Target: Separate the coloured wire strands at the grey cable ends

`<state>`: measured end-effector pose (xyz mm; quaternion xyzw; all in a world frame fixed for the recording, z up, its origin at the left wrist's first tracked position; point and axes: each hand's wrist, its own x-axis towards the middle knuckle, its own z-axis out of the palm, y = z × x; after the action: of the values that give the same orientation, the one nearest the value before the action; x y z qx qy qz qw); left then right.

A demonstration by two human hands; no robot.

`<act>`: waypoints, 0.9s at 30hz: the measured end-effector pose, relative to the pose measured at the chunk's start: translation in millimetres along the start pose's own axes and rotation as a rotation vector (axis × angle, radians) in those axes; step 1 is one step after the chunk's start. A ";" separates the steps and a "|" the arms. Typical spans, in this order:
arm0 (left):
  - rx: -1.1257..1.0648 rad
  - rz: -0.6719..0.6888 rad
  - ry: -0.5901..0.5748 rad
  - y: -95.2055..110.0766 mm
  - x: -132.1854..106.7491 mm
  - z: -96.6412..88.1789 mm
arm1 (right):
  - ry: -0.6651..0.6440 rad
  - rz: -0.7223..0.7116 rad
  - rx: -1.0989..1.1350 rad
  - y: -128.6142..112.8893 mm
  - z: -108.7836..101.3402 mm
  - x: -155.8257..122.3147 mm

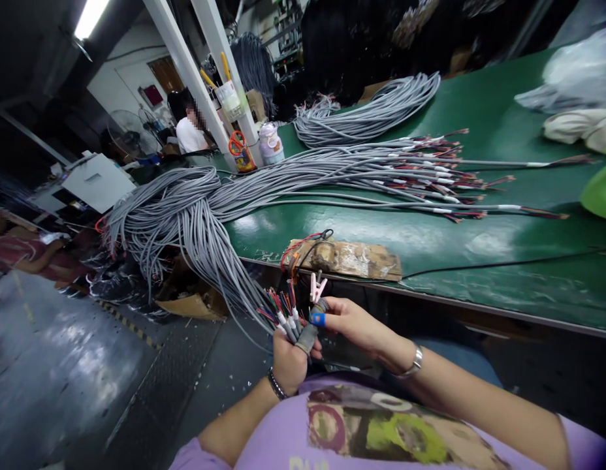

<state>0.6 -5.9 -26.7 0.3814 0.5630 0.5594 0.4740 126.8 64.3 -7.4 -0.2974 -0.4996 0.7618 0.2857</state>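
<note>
My left hand is closed round a bunch of grey cables, whose thin red, blue and dark wire ends fan out upward past white bands. Dark grey covering wraps its thumb. Close beside those ends, my right hand is pinched shut, with blue tape on the thumb and a grey cover on a fingertip. What lies between its fingertips is too small to make out. Just above the fingertips stands a pale pink clip, in front of a worn wooden board at the bench edge.
Grey cables stretch across the green bench and hang over its edge. A coiled bundle lies behind. Orange-handled scissors and a lilac bottle stand by the post. A black cord crosses the bench. People are at left.
</note>
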 end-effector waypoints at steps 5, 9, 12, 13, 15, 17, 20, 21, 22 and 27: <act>0.011 0.012 0.012 0.3 -0.9 -0.5 | -0.016 0.006 0.046 0.6 3.3 -0.2; 0.027 0.000 0.008 1.2 -1.0 -0.5 | -0.115 0.033 0.144 -0.6 8.7 -1.9; -0.022 -0.008 0.040 -0.5 1.1 -0.5 | -0.099 0.017 0.200 2.7 10.5 -1.9; -0.039 -0.012 0.056 -1.6 2.2 -0.6 | -0.095 0.008 0.216 4.7 10.6 -1.6; -0.063 -0.023 0.086 -4.4 4.2 -0.9 | -0.080 -0.013 0.235 9.1 10.7 -0.9; -0.079 -0.038 0.105 -6.8 5.7 -1.2 | -0.060 -0.037 0.245 13.0 11.3 0.1; -0.102 -0.059 0.087 -7.0 6.1 -1.1 | -0.051 -0.015 0.276 15.4 12.8 1.8; -0.112 -0.064 0.079 -5.8 5.7 -0.9 | -0.053 0.012 0.291 15.2 12.9 2.5; -0.122 -0.067 0.076 -3.9 5.3 -0.6 | -0.046 0.035 0.308 14.6 12.3 3.1; -0.223 -0.066 0.132 14.0 2.6 0.5 | 0.093 0.041 0.435 14.1 -2.6 6.9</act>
<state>-1.1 -2.0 -13.0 0.2698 0.5395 0.6266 0.4934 122.2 66.1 -22.5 -0.2739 -0.3038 0.8427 0.3502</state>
